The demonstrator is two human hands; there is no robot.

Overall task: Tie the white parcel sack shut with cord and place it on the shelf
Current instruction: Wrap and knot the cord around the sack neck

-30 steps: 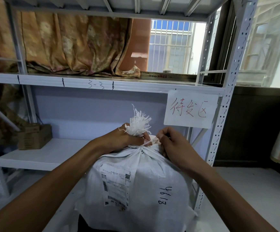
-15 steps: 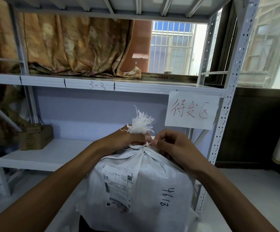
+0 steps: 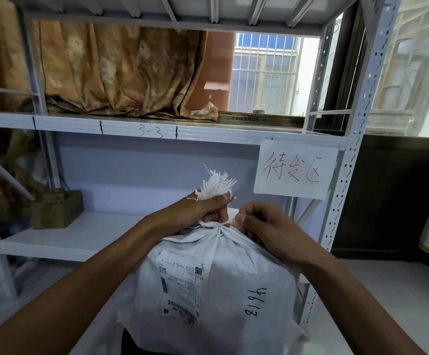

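Observation:
The white parcel sack (image 3: pixel 233 283) stands in front of me, low in the middle, with a shipping label and handwritten digits on its side. My left hand (image 3: pixel 195 213) is clenched around its gathered neck, and the frayed top (image 3: pixel 217 185) sticks up above my fist. A thin white cord (image 3: pixel 219 223) circles the neck just under that hand. My right hand (image 3: pixel 264 226) pinches the cord's end at the right of the neck. Behind the sack runs the white lower shelf (image 3: pixel 75 237) of a metal rack.
A brown cardboard box (image 3: pixel 57 208) sits at the left of the lower shelf. A paper sign with red writing (image 3: pixel 295 170) hangs from the upper shelf edge (image 3: pixel 157 129). The perforated upright (image 3: pixel 346 175) stands right of the sack. Curtains and a barred window lie behind.
My right hand has shifted slightly down and closer to the neck, and the cord now sits snug around it. My left hand keeps its grip. The view has drifted slightly.

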